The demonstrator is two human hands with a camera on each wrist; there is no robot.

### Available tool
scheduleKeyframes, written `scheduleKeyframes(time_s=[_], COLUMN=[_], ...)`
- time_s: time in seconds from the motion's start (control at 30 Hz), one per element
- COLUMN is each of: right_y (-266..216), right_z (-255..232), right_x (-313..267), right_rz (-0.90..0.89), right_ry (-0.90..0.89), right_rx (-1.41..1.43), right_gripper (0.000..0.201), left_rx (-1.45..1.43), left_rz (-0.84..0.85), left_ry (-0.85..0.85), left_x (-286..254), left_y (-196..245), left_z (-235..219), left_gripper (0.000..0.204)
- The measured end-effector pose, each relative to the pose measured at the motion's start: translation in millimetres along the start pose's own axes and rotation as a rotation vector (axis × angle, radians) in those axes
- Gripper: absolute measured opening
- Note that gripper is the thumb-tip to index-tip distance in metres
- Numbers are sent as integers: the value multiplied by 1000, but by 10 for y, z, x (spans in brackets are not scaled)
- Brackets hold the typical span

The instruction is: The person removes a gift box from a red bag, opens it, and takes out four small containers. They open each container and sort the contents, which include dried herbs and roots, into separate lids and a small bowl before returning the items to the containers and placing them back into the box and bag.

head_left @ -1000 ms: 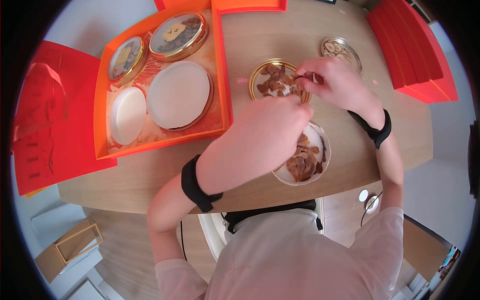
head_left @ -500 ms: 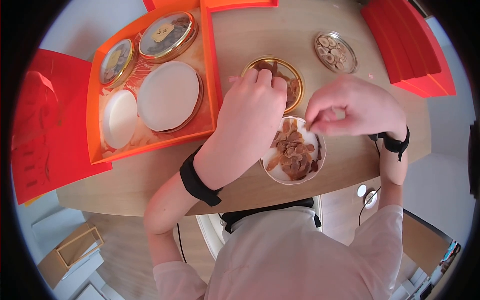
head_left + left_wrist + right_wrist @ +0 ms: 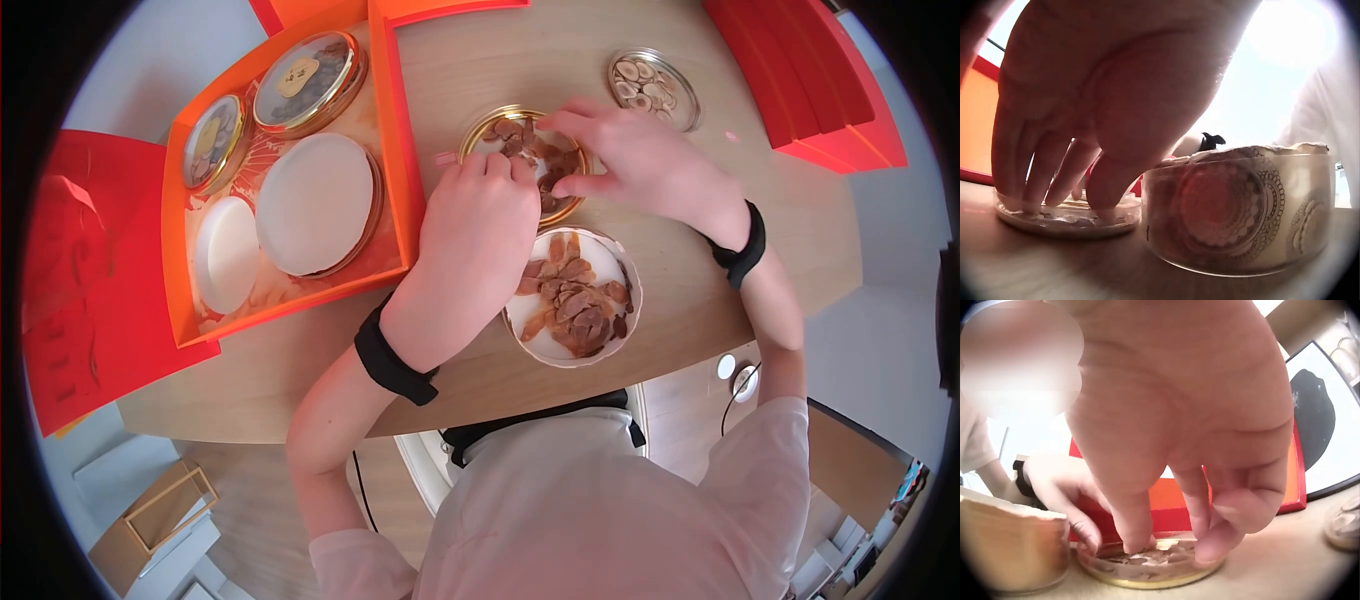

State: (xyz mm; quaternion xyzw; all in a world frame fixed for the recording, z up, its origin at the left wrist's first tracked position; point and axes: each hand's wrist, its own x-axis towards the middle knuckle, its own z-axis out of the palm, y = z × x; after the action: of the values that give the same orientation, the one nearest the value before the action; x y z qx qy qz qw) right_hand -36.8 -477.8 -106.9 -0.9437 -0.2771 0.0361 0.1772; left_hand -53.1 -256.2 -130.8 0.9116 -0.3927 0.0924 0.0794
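Note:
Both hands are at a shallow round gold-rimmed dish with thin brown dried slices in it. My left hand covers its near left side; in the left wrist view the fingers point straight down into the dish, their tips among the slices. From the other side comes my right hand, thumb and forefinger spread apart over the slices. Nearer the body stands a clear round container with a white top surface. Brown slices lie on that surface in a flower-like pattern, with longer pieces pointing outward.
An orange box on the left holds two gold-rimmed tins and white round pieces. Beside it is a red bag. A small dish of pale slices sits behind the right hand. Red boxes stand at the far right.
The right hand moved from the dish to the container's edge, then back to the dish. The left hand drew left off the container. More slices now show at the pattern's far edge.

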Motion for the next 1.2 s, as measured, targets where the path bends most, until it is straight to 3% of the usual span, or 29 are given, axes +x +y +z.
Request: scheduleKeyframes(time_s=[0.1,0.27,0.47,0.9,1.0,1.2], right_y=[-134,-71,-172,-65,-40,-5], right_z=[42,98,-24,64,56,76], right_x=[25,30,56,48,51,55], right_rz=[62,23,76,2,-26,-25], right_ry=[-13,10,-96,25,65,86], right_rx=[-19,11,138,67,-10,-41], right_gripper=[54,43,19,11,9,8], left_rx=[-2,-79,-96,-148,-196,-251], left_rz=[-69,-77,-62,-60,-60,-102], left_ry=[-66,-38,-9,-47,17,-15], left_x=[19,28,39,42,37,36], left_y=[0,-17,3,35,23,48], left_z=[5,-18,-22,-97,-20,-67], left_gripper=[26,23,15,21,7,7])
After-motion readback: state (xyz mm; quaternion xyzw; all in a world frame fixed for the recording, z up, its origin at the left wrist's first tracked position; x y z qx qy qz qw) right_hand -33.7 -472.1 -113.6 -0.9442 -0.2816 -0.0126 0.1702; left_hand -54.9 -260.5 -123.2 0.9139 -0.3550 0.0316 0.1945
